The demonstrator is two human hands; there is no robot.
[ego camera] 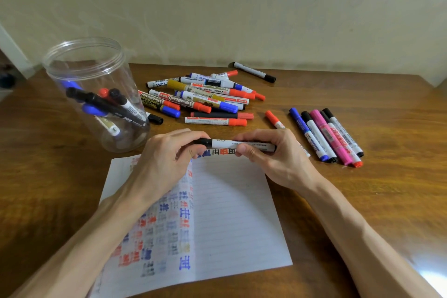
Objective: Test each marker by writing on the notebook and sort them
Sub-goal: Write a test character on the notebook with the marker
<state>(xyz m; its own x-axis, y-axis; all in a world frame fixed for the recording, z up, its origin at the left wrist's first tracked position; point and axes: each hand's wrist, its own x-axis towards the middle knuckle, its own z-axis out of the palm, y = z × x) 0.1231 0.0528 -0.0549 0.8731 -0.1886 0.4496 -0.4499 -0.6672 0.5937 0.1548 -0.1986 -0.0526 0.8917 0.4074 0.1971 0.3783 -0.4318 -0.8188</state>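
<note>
Holds a black-capped marker point(222, 143) level over the notebook's point(232, 213) far edge, pinching its cap with the left hand point(167, 159), gripping its white barrel with the right hand point(273, 155). Beyond both hands, a marker pile point(205, 99); right of them, a marker row point(326, 135); left, a clear jar point(116, 65).

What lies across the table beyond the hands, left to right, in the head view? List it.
Clear jar → pile of markers → lone red-capped marker → row of markers.
</note>
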